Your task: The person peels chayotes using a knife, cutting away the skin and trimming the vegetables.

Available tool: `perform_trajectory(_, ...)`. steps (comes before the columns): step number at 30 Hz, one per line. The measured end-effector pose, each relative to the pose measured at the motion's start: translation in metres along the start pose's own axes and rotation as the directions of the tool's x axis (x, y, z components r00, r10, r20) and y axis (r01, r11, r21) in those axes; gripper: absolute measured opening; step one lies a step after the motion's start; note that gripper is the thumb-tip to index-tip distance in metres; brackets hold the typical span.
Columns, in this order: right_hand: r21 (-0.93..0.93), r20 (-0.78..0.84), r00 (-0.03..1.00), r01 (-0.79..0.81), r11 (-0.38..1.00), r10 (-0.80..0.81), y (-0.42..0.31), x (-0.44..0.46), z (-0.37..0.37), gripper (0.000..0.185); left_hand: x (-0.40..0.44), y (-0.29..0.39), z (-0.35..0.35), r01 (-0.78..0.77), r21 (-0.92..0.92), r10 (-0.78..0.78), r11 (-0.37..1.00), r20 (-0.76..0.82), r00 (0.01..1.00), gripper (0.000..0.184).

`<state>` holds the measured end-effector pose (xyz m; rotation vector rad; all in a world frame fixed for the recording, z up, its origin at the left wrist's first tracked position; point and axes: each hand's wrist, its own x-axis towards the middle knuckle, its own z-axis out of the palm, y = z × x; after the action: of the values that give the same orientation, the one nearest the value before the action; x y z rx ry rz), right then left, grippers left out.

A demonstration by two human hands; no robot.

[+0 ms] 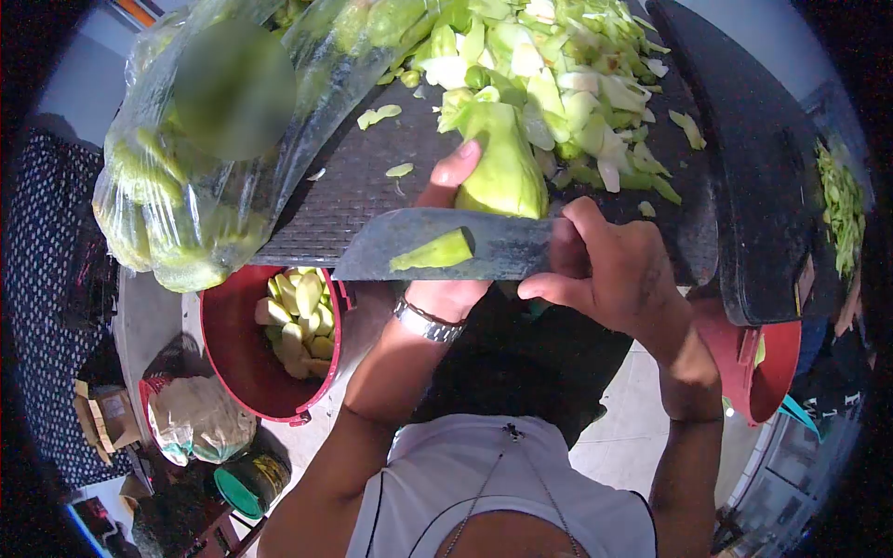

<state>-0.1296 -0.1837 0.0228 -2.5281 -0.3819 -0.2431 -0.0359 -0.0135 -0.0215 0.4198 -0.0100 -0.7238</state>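
My left hand (454, 172) is closed on a pale green vegetable (502, 167), smooth and pear-shaped like a chayote, above the dark ridged tabletop. Its thumb shows on the vegetable's side; the knife covers the other fingers. In my right hand (619, 274) is a broad-bladed knife (516, 251), its handle hidden in the fist. The blade lies crosswise at the vegetable's near end; I cannot tell whether it touches. A cut green strip (435, 251) clings to the blade. Beyond is a heap of green peelings (577, 93).
A clear plastic bag (186, 214) of green vegetables stands at the left. Below the table edge is a red bucket (223, 372) with pale cut pieces. Another red bucket (777, 372) stands at the right, near a black curved panel (744, 158).
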Motion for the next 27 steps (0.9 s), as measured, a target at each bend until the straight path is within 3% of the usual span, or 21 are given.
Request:
perform_trajectory(5,-0.032,-0.003,1.0,0.03,0.999,-0.03,0.025,0.004,0.004,0.061,-0.001,-0.002,0.001,-0.062,0.047,0.064,0.997,-0.028,0.998,0.047)
perform_trajectory(8,0.05,0.041,0.999,0.002,0.999,-0.004,0.024,0.006,0.002,0.06,0.001,-0.002,-0.005,-0.089,0.044,0.091,0.995,-0.044,0.995,0.047)
perform_trajectory(10,-0.079,-0.045,0.998,-0.047,0.996,0.044,0.047,0.008,0.001,0.058,-0.014,-0.002,-0.008,-0.133,0.025,0.135,0.991,-0.067,0.989,0.048)
perform_trajectory(12,-0.051,-0.072,0.99,-0.128,0.99,0.124,0.054,0.015,-0.002,0.056,-0.015,0.007,-0.002,-0.108,0.151,0.12,0.983,-0.072,0.99,0.047)
perform_trajectory(13,0.05,-0.032,0.979,-0.201,0.978,0.202,0.049,0.014,-0.005,0.055,-0.015,0.009,-0.012,-0.079,0.209,0.093,0.975,-0.057,0.994,0.06)
perform_trajectory(14,0.146,0.012,0.961,-0.275,0.95,0.276,0.043,0.014,-0.007,0.054,-0.015,0.006,-0.015,-0.087,0.134,0.102,0.987,-0.108,0.989,0.059)
perform_trajectory(16,0.178,0.067,0.981,-0.191,0.965,0.181,0.025,0.015,-0.004,0.053,-0.004,-0.004,-0.019,-0.123,-0.009,0.12,0.992,-0.183,0.976,0.058)
perform_trajectory(17,0.2,0.098,0.986,-0.155,0.967,0.138,0.018,0.014,0.0,0.052,-0.001,-0.013,-0.03,-0.229,0.126,0.253,0.965,-0.235,0.938,0.061)
perform_trajectory(18,0.216,0.091,0.99,-0.129,0.968,0.112,0.017,0.016,0.002,0.053,0.0,-0.003,-0.024,-0.058,0.045,0.061,0.997,-0.061,0.996,0.06)
perform_trajectory(20,0.247,0.077,0.995,-0.076,0.966,0.058,0.017,0.017,0.005,0.054,0.003,-0.003,-0.023,-0.044,0.06,0.045,0.997,-0.015,0.999,0.059)
perform_trajectory(23,0.162,0.047,0.987,-0.157,0.974,0.151,0.035,0.019,0.007,0.055,-0.006,-0.01,-0.032,-0.145,-0.063,0.136,0.987,-0.131,0.982,0.06)
perform_trajectory(24,0.131,-0.033,0.982,-0.183,0.974,0.189,0.05,0.021,0.006,0.054,-0.013,0.0,-0.018,-0.019,0.078,0.016,0.997,0.042,0.999,0.055)
perform_trajectory(26,0.071,-0.193,0.952,-0.229,0.971,0.239,0.08,0.025,0.003,0.054,-0.016,0.002,-0.007,-0.015,0.139,0.013,0.99,0.022,1.0,0.055)
perform_trajectory(27,0.09,-0.108,0.959,-0.255,0.963,0.264,0.075,0.023,-0.002,0.05,-0.017,0.002,-0.008,-0.02,0.121,0.018,0.992,0.018,1.0,0.055)
